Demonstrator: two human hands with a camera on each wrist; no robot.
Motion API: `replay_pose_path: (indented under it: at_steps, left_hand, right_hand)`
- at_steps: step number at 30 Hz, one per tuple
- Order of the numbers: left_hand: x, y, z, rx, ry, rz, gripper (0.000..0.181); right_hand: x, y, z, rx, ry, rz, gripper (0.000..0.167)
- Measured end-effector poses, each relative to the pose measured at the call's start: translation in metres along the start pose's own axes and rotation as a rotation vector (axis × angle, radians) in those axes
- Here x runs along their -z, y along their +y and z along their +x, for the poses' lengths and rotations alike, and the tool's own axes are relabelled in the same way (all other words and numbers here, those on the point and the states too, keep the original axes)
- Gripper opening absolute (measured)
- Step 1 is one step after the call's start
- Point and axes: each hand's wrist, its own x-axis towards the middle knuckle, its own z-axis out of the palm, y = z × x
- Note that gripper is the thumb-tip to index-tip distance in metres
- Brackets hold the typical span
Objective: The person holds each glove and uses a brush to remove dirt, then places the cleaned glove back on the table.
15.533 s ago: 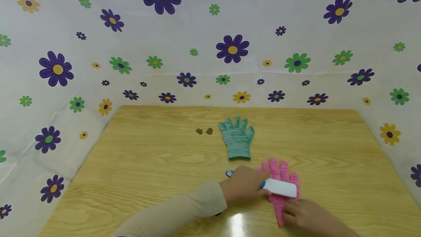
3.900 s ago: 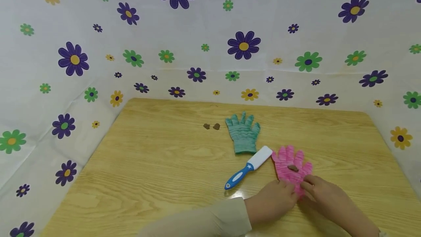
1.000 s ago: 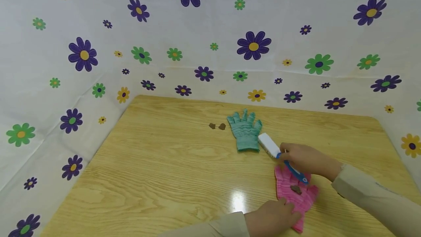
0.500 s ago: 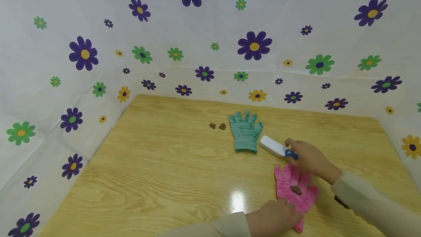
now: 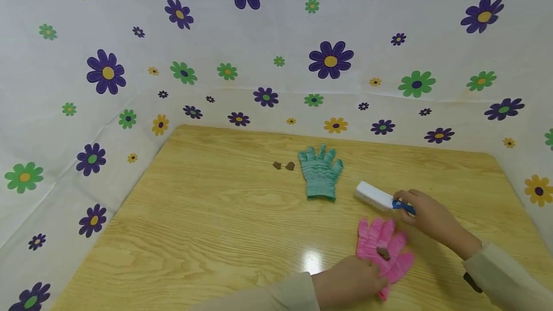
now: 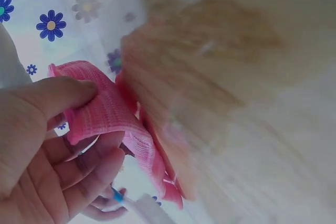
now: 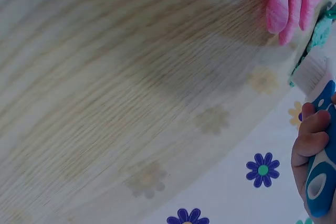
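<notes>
A pink knit glove lies on the table with a small brown lump on it. My left hand pinches its cuff; in the left wrist view the thumb lies over the cuff with fingers beneath. With my right hand I grip the blue handle of a white-headed brush, held beyond the pink glove and off it. The right wrist view shows fingers curled round the handle, while the brush's bristles point away from the hand.
Farther back lies a green knit glove, flat with fingers spread. Two brown pieces are to its left. A flower-printed white sheet encloses the wooden table at the back and sides.
Earlier my left hand held the brush over the pink glove; later it lay on the table. Now my right hand has it and has moved right, while the left stays at the cuff.
</notes>
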Motion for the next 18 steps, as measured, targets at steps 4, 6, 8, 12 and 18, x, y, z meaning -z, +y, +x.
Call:
replay_pose_path:
  at_steps: [4,6,8,12,18]
  left_hand:
    - [0.0,-0.006,-0.007,-0.014,0.027,0.047,0.011]
    - [-0.002,-0.009,-0.012,-0.004,0.044,0.065,0.011]
    - [-0.004,-0.013,-0.018,0.019,0.066,0.074,0.01]
    - [-0.009,-0.019,-0.027,0.052,0.046,0.042,0.011]
    - [-0.014,-0.018,-0.033,0.056,-0.003,-0.005,0.015]
  right_hand:
    - [0.005,0.001,-0.022,0.084,0.095,-0.084,0.039]
    - [0.005,-0.002,-0.032,0.159,0.153,-0.143,0.036]
    - [0.004,-0.007,-0.043,0.249,0.212,-0.169,0.03]
    - [-0.003,-0.019,-0.062,0.385,0.257,-0.146,0.057]
    - [-0.016,-0.026,-0.075,0.502,0.216,-0.218,0.059]
